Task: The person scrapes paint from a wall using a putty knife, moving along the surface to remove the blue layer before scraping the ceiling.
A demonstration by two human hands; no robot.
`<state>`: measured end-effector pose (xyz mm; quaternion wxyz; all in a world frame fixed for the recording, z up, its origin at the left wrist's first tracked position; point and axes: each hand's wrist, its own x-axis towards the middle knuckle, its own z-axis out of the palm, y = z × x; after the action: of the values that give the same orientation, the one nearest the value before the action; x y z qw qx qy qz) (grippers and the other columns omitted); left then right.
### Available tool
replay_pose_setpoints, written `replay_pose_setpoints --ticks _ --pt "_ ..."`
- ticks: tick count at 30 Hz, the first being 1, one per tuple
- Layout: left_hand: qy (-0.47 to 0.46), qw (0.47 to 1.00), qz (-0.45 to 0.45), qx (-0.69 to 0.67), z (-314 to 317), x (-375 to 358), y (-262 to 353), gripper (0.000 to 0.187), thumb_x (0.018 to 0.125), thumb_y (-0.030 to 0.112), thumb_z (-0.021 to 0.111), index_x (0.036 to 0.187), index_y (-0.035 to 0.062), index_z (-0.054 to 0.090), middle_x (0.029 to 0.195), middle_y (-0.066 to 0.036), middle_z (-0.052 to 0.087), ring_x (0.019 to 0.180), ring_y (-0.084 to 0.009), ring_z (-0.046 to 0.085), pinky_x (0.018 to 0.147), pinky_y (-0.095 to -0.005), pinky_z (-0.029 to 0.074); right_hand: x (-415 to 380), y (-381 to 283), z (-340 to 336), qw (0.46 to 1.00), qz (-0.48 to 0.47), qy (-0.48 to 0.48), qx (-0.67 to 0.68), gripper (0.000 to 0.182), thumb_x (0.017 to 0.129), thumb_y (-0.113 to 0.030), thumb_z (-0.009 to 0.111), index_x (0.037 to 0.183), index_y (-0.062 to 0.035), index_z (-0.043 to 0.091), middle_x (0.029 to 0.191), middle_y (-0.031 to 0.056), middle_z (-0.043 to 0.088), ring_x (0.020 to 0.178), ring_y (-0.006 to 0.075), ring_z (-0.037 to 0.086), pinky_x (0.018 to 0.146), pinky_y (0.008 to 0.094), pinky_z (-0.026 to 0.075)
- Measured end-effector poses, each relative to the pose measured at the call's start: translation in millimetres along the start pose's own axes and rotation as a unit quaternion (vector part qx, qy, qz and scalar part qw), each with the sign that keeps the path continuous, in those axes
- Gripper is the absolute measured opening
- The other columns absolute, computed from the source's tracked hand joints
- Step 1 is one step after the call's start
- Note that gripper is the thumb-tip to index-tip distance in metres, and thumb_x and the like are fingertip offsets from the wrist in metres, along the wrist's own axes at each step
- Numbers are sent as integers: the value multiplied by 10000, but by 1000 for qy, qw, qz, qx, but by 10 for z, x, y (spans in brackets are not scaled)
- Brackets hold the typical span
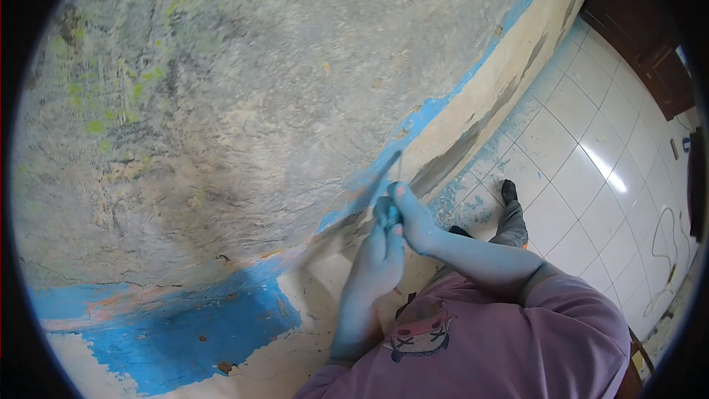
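In front of the wall, my right hand point(415, 220) is closed around a scraper point(399, 165), whose thin grey blade points up at the strip of blue paint point(436, 108). Most of its handle is hidden by my fingers. Just below, my left hand point(378, 258) presses against the right one, fingers wrapped round the lower end of the same tool. Blue dust coats both hands and forearms. Bare, rough grey plaster point(244, 103) spreads over the wall, with green specks at the left.
A larger patch of blue paint point(196, 336) remains at the lower left. Blue flakes point(473, 210) lie on white floor tiles point(569, 162) along the wall's foot. My foot point(509, 191) stands there. A dark wooden door point(639, 26) and a pale cable point(668, 251) are at the right.
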<state>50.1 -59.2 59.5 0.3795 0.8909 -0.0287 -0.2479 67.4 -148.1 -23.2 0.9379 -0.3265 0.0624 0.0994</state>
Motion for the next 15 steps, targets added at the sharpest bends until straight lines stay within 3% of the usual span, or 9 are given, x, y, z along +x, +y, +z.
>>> replay_pose_setpoints --ticks 1,3,4,5,7,9,11,13,15 --pt "-3 1000 0 1 -39 -16 -11 333 943 228 354 1042 -58 495 780 -186 584 724 -333 574 681 -397 432 7 37 14 1000 0 3 1 366 978 -419 235 874 -109 399 709 29 453 636 108 413 619 245 376" --pt "-21 997 -63 -46 -85 -27 -51 276 951 228 374 1007 -15 494 708 -49 523 624 -120 492 578 -286 406 32 101 32 997 -50 -7 -61 344 980 -404 247 879 -111 396 713 32 454 646 106 415 623 244 375" --pt "-4 998 -27 -64 -26 -13 -77 295 955 239 369 1043 -12 497 699 -31 513 572 -93 461 522 -259 383 -4 3 38 995 -44 9 -84 342 981 -393 248 867 -106 395 699 37 450 658 108 415 628 248 377" --pt "-3 998 -24 -59 76 34 -116 295 955 239 369 1043 -12 497 699 -31 513 572 -93 461 522 -259 383 22 -20 -1 996 -49 8 -80 342 981 -393 248 867 -106 395 699 37 450 658 108 415 628 248 377" --pt "85 994 46 -46 289 158 -197 313 957 255 369 1058 -10 500 685 -26 509 543 -83 443 486 -245 365 68 -25 -113 997 -60 33 22 337 983 -379 244 863 -106 401 681 38 447 656 106 416 633 250 384" --pt "57 996 24 -58 306 181 -175 334 953 275 385 1070 -14 503 684 -40 519 555 -101 461 487 -255 374 50 -77 -130 996 -70 41 35 356 976 -409 262 864 -104 408 670 39 446 650 105 424 634 253 391" --pt "19 994 10 -105 152 37 -72 320 951 277 393 1053 -7 499 681 -42 517 549 -103 458 477 -259 371 -80 -193 8 999 43 12 18 381 964 -449 286 865 -105 416 681 39 456 652 101 437 627 250 396" --pt "30 998 -16 -51 100 -68 36 291 959 270 377 1043 15 490 660 0 488 511 -64 405 437 -230 323 -39 -82 39 999 -7 28 -22 402 954 -479 294 854 -112 423 691 34 464 662 97 447 620 243 397" --pt "12 993 -36 -110 87 -53 -24 260 961 245 376 1016 17 490 651 1 483 499 -69 409 437 -234 322 -41 -90 30 1000 -12 -22 14 404 955 -478 289 854 -112 427 699 26 469 667 93 448 624 241 400"
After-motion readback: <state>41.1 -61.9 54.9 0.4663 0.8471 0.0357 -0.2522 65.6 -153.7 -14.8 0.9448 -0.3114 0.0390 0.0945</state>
